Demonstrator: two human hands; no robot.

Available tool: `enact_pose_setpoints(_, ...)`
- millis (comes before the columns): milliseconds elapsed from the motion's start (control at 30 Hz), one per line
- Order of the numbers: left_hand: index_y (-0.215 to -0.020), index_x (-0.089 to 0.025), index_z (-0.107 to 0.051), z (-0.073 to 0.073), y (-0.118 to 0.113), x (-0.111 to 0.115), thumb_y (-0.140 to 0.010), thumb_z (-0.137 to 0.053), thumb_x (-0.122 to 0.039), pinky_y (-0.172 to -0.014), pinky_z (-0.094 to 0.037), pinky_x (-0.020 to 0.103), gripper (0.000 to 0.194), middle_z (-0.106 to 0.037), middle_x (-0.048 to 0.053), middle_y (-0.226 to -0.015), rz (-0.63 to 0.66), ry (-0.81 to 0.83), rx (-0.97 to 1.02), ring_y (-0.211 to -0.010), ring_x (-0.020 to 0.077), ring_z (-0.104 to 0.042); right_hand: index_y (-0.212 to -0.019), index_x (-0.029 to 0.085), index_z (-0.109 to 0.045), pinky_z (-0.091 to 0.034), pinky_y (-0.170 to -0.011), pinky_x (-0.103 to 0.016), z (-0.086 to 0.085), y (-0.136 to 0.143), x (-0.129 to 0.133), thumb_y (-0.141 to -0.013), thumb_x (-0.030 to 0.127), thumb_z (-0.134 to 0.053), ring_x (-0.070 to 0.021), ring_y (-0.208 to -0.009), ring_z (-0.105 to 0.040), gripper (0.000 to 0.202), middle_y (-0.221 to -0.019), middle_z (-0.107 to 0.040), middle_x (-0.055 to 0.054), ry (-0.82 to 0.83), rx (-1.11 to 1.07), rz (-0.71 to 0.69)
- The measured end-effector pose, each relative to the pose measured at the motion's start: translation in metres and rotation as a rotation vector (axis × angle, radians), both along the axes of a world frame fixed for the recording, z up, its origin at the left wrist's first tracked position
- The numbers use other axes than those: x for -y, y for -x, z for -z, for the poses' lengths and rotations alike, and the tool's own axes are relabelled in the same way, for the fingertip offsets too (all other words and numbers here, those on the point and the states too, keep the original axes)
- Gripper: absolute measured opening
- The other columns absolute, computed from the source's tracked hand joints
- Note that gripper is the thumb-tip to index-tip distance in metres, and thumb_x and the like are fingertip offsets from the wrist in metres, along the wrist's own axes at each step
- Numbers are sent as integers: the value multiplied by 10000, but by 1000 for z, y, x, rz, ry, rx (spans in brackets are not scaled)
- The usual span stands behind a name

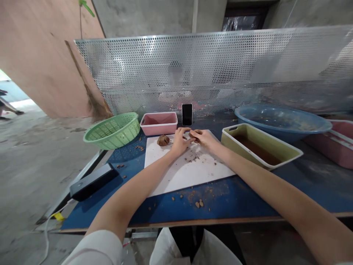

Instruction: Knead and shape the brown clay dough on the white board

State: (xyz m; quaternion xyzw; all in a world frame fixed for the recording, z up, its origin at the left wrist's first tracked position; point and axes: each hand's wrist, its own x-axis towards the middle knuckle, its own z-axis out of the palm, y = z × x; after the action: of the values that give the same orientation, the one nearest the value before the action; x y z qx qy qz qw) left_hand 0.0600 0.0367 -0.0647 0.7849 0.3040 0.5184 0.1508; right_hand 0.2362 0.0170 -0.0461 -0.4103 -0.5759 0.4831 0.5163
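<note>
My left hand and my right hand meet over a white board. Between them is a small piece of brown clay, mostly hidden by the fingers. The right fingers are closed around it, while the left thumb and bent fingers press at its near left side. Left of my left hand, a larger cracked clay lump rests on the board. Dark crumbs are scattered over the white surface below my hands.
Behind the board stand a pink basin and a phone. A green colander is on the left, above a black box. To the right are an olive tub with brown liquid, a blue basin and another pink container.
</note>
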Motion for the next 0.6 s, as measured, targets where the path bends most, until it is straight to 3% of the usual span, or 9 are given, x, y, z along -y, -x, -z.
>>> enact_pose_setpoints(100, -1227, -207, -708, -9, 1, 10, -934, -832, -301, -1036, -551, 446, 332, -676, 104, -1231, 60, -155, -159, -1184, 267, -606, -936, 219, -775, -424, -622, -330, 1, -6, 21, -824, 691, -801, -161, -661, -550, 487, -870, -720, -48, -85, 61, 36)
enact_pose_setpoints(167, -1229, -197, -706, -14, 5, 17, -957, -809, -318, -1036, -547, 455, 315, -686, 103, -1196, 69, -217, -222, -1151, 268, -608, -973, 219, -797, -482, -690, -348, 0, -5, 31, -851, 662, -779, -198, -744, -626, 460, -928, -766, -68, -143, 114, 79)
enact_pose_setpoints(333, -1312, -195, -671, -9, 16, 35, -954, -814, -314, -1033, -557, 453, 404, -711, 97, -1178, 24, -225, -187, -1120, 258, -643, -914, 222, -785, -551, -862, -406, 0, 6, 51, -879, 601, -750, -280, -954, -723, 382, -997, -810, -104, -182, 172, 138)
enact_pose_setpoints(600, -1238, -211, -722, -5, 17, 36, -970, -785, -292, -902, -606, 379, 287, -688, 105, -1182, 93, -194, -152, -1083, 225, -685, -869, 197, -754, -528, -802, -382, -3, 4, 66, -821, 629, -797, -257, -878, -685, 437, -891, -767, -77, -129, 223, 116)
